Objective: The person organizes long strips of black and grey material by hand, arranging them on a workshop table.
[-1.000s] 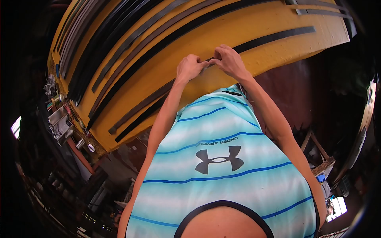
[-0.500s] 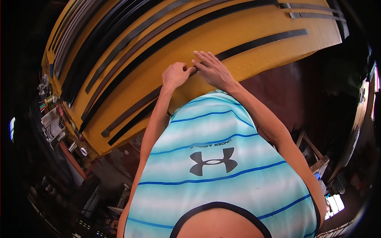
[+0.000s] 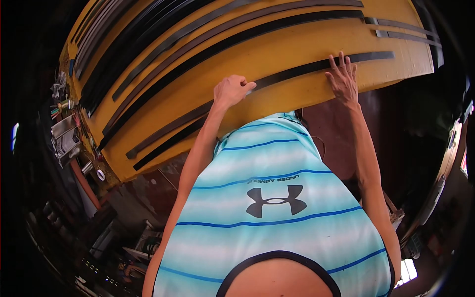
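Note:
A long black strap point(image 3: 292, 73), which looks like a leather belt strip, lies along the near part of the yellow table point(image 3: 277, 106). My left hand point(image 3: 231, 91) is closed at the strap's left part, fingers curled and thumb pressed near its edge. Further right, my right hand point(image 3: 343, 81) lies across the strap with its fingers spread and flat. To the left of my left hand, a brown strap point(image 3: 168, 129) runs toward the table's left end, with a shorter black strap point(image 3: 166, 146) beside it. What lies under my left hand's fingers is hidden.
Several more straps lie in curved-looking rows farther back, including a long black strap point(image 3: 217, 47). Two short grey straps point(image 3: 405, 35) reach past the right edge. At the left edge stand a metal container point(image 3: 66, 136) and a white cup-like item point(image 3: 101, 175).
My right hand has slid right along the strap, away from my left hand, and its fingers have spread. My left hand stays closed at about the same place on the strap.

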### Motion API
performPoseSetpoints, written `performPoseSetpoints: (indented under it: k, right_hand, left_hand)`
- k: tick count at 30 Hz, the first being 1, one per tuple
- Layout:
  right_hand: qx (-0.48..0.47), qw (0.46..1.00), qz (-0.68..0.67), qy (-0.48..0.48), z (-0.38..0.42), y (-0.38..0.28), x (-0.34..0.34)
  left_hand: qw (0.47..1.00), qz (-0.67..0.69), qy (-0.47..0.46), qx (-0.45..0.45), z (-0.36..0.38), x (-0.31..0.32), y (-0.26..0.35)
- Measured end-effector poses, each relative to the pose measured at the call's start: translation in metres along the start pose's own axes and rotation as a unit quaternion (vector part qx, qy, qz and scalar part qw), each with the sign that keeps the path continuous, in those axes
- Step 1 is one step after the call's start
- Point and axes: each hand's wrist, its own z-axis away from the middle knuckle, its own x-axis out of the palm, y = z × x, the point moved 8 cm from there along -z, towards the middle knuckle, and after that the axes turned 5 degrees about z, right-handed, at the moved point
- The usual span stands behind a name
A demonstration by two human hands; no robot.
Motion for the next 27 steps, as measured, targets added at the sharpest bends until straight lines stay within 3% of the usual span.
performPoseSetpoints:
  k: [3, 6, 9, 11, 18, 27]
  right_hand:
    - [0.01, 0.997, -0.048, 0.061, -0.006, -0.01, -0.015]
    - [-0.126, 0.97, -0.208, 0.023, -0.022, -0.105, -0.037]
    - [-0.242, 0.943, -0.23, -0.003, -0.028, -0.191, -0.045]
    - [-0.27, 0.939, -0.215, -0.015, -0.032, -0.215, -0.034]
    - [-0.315, 0.93, -0.184, -0.044, -0.04, -0.213, -0.022]
    - [-0.293, 0.938, -0.176, -0.06, -0.039, -0.188, -0.029]
  left_hand:
    - [1.0, -0.001, -0.011, -0.005, -0.002, 0.002, -0.003]
    - [0.999, 0.015, -0.033, 0.002, -0.006, 0.005, -0.004]
    - [0.999, 0.044, -0.015, 0.028, -0.004, 0.0, 0.002]
    - [0.997, 0.074, -0.027, 0.015, -0.001, -0.003, 0.001]
    - [0.999, 0.027, -0.02, 0.016, 0.01, -0.014, -0.007]
    - [0.998, 0.038, 0.001, 0.052, 0.023, -0.018, -0.02]
